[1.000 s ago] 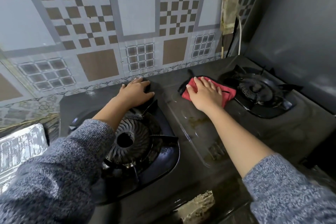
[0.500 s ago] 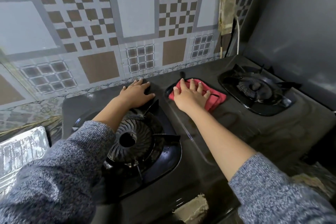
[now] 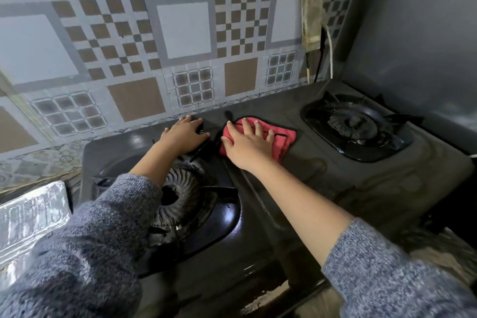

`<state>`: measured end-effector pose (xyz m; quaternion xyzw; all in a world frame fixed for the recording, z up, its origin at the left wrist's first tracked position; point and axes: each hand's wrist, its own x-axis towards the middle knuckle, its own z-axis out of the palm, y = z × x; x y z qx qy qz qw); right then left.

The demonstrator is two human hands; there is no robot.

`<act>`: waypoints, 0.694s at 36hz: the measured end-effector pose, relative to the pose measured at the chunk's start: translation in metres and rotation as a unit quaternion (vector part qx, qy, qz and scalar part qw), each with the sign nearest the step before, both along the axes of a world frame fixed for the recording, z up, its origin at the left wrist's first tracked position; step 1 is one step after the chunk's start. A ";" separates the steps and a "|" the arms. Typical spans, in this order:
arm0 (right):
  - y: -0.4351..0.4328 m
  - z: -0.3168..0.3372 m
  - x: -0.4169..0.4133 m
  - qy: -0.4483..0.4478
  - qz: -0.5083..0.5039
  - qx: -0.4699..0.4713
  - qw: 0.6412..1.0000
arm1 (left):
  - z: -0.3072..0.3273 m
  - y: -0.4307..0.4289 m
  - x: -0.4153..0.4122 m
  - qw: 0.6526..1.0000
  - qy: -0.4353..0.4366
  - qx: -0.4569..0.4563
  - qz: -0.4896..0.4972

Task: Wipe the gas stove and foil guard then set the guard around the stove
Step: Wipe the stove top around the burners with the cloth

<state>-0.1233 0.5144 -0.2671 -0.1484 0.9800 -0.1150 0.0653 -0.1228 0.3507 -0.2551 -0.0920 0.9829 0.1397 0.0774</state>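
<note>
I see a patterned tiled wall (image 3: 160, 41) filling the upper frame, with a grey panel (image 3: 426, 33) at upper right. The foil guard (image 3: 31, 217) lies at the left edge, beside the stove and apart from both hands. The gas stove (image 3: 322, 188) spans the centre; its top is dark and streaked, with a left burner (image 3: 180, 196) partly hidden by my left forearm and a right burner (image 3: 351, 124) uncovered. My left hand (image 3: 184, 134) rests flat, fingers open, on the back edge. My right hand (image 3: 249, 146) presses a red cloth (image 3: 281, 139) flat between the burners, fingers spread.
</note>
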 end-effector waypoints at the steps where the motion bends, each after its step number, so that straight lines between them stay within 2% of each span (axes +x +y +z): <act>1: 0.001 0.000 0.002 0.003 0.010 0.002 1.000 | 0.000 0.000 0.000 1.000 0.002 0.001 -0.001; 14: 0.049 0.002 0.013 0.009 0.105 0.013 0.994 | 0.005 0.007 0.002 0.999 0.036 0.005 -0.004; 25: 0.075 0.003 -0.030 0.004 0.006 0.020 1.000 | 0.004 0.016 -0.001 0.998 0.041 0.028 0.029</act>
